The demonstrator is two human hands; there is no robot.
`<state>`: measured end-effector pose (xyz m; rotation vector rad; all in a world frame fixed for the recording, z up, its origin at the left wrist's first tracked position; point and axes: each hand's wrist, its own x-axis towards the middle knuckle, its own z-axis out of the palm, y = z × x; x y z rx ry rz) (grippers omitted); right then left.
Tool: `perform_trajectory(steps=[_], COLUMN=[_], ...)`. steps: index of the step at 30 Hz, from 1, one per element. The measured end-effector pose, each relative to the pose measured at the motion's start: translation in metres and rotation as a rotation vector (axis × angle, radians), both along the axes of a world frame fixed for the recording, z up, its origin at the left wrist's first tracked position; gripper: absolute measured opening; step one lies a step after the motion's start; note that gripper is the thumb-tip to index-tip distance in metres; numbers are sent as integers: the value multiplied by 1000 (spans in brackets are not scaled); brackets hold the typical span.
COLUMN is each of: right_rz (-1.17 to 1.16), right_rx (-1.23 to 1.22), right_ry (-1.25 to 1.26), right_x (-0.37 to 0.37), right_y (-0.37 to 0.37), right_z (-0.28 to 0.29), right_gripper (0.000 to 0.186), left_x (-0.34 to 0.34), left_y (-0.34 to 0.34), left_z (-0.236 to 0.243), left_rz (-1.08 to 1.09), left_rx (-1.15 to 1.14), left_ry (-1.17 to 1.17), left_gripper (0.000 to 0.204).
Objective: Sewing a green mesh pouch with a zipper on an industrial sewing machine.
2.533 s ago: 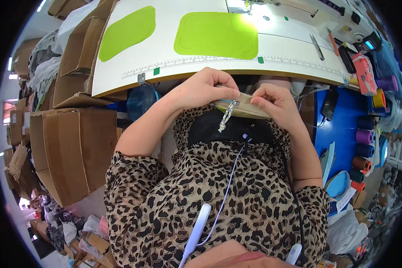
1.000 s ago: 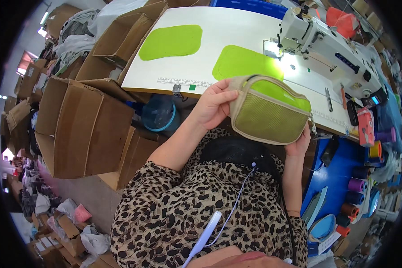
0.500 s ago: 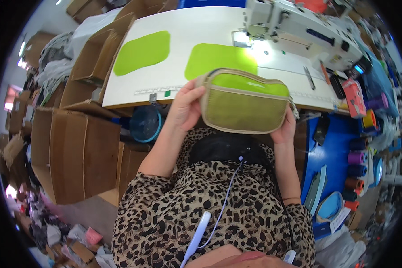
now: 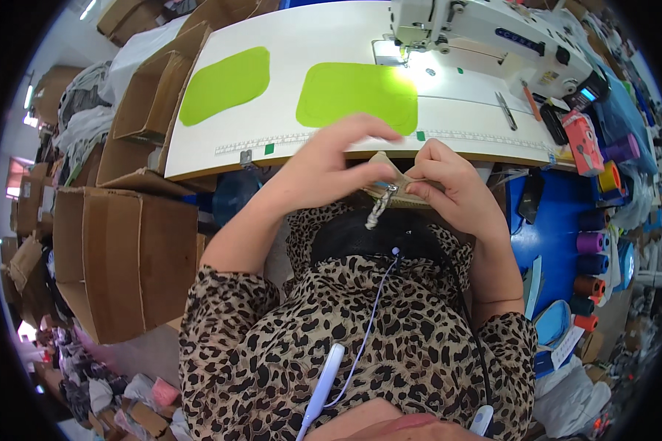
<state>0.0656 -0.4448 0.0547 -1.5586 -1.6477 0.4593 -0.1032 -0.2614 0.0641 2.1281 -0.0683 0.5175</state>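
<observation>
A tan zippered pouch (image 4: 382, 162) is held edge-up over my lap, its body partly behind my hands. A metal zipper puller (image 4: 393, 189) with a braided cord tab (image 4: 376, 212) hangs from it. My right hand (image 4: 449, 184) pinches the pouch by its right part. My left hand (image 4: 331, 165), slightly blurred, is just over the pouch's left end, fingers raised and apart, thumb near the puller. Beyond it two rounded lime-green pieces (image 4: 224, 84) lie flat on the white tabletop (image 4: 331, 29), the right one (image 4: 357, 95) reaching under the machine's light.
A white sewing machine (image 4: 529, 62) stands at back right, tweezers (image 4: 505, 110) before it. A ruler strip (image 4: 250, 145) runs along the table's front edge. Cardboard boxes (image 4: 125, 261) crowd the left. A blue board (image 4: 529, 272) at right bears thread spools (image 4: 590, 242) and a black phone (image 4: 529, 197).
The pouch has dropped toward my lap and turned from showing its mesh front to edge-up, zipper puller uppermost. My left hand's fingers have lifted off it; my right hand has moved up to pinch it.
</observation>
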Motion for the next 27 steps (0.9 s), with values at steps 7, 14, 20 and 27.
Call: perform_trajectory(steps=[7, 14, 20, 27], right_rz=[-42, -43, 14, -3], right_rx=[-26, -123, 109, 29], right_ry=[-26, 131, -99, -81], right_x=[-4, 2, -7, -12], right_y=[-2, -12, -18, -23], right_z=[-11, -21, -26, -26], right_gripper=[13, 11, 11, 9], left_x=[12, 5, -7, -14], left_y=[-1, -11, -13, -13], left_z=[-2, -10, -7, -9], left_rz=[-97, -47, -112, -131], left_rx=[-172, -81, 167, 111], left_ry=[453, 404, 247, 297], left_gripper=[23, 23, 19, 11])
